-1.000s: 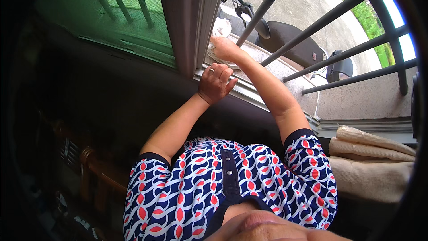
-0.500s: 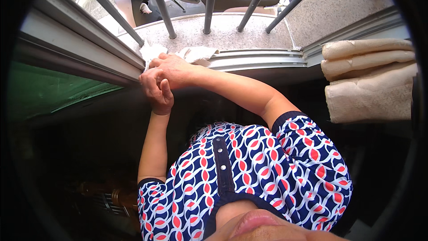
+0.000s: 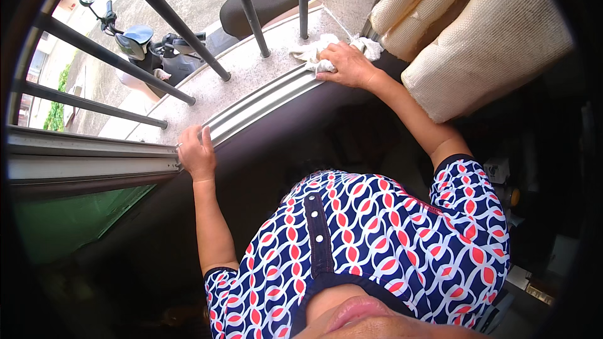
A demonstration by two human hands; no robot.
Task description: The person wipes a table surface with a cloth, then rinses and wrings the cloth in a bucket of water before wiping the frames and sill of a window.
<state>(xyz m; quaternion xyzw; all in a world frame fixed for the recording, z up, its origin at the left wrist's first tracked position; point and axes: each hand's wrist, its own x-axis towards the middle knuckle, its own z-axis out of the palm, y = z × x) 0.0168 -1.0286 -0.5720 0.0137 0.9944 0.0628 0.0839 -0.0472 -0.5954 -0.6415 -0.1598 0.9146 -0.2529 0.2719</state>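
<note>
My right hand [image 3: 349, 65] is closed on a crumpled white cloth [image 3: 310, 54], pressing it against the silver metal window track [image 3: 264, 99] near the track's right end. Part of the cloth spreads out past the fingers onto the speckled stone sill [image 3: 245, 75]. At the other end of the track, my left hand [image 3: 200, 154] rests by the end of the sliding window frame [image 3: 94, 162]. Its thumb stands apart from the fingers, and no cloth shows in it.
Dark metal bars [image 3: 182, 28] rise from the sill. Beyond them stands a parked scooter [image 3: 267, 5] with a dark seat. A beige curtain [image 3: 483, 44] hangs close to my right forearm. Green glass [image 3: 81, 213] fills the window at the left.
My hands were together at the track's left end. My right hand has moved right along the track with the cloth; my left hand stays by the window frame. The view has turned right.
</note>
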